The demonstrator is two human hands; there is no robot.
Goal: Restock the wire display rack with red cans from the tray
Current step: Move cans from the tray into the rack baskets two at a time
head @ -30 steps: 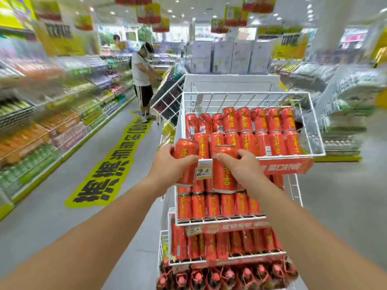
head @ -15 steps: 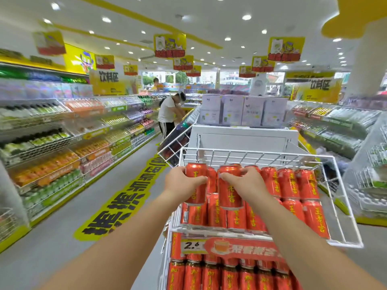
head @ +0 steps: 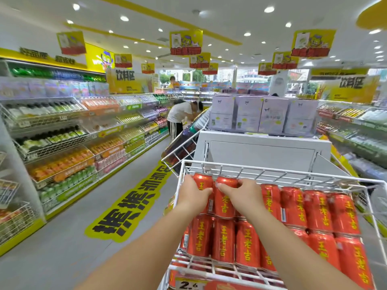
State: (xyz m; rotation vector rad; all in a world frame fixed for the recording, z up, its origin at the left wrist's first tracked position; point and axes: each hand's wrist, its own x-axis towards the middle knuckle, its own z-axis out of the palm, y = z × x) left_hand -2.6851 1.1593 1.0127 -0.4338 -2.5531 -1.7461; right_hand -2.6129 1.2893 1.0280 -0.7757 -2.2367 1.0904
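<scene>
Rack: white wire display rack (head: pixel 272 171), top basket filling the lower right of the view, back rail just beyond both hands.
Stock: red cans (head: pixel 293 208) with yellow lettering, upright in two rows across the basket, packed side to side.
Left hand (head: pixel 191 195): fingers wrapped round the left can (head: pixel 202 181) at the back left corner of the basket.
Right hand (head: pixel 240 195): fingers curled over the top of the right can (head: pixel 223 200), touching its neighbour on the left.
Price tag (head: pixel 188 285): on the front edge of the basket, reading 2.6, partly cut off at the bottom.
Floor (head: pixel 62 237): plain grey aisle, with a yellow floor sticker (head: pixel 127 208) in bold black characters running away along the rack's left side.
Left wall: long drinks shelves (head: pixel 62 147), wire tiers of bottles and cans, blurred.
Behind rack: white panel (head: pixel 261 151), pale cartons (head: pixel 261 117) stacked above it.
Aisle: person in white top (head: pixel 178 120) bent over towards a display, well apart from the rack.
Ceiling: white, recessed lights, yellow hanging signs (head: pixel 186 42).
Right side: more shelving (head: pixel 356 130), out of focus.
</scene>
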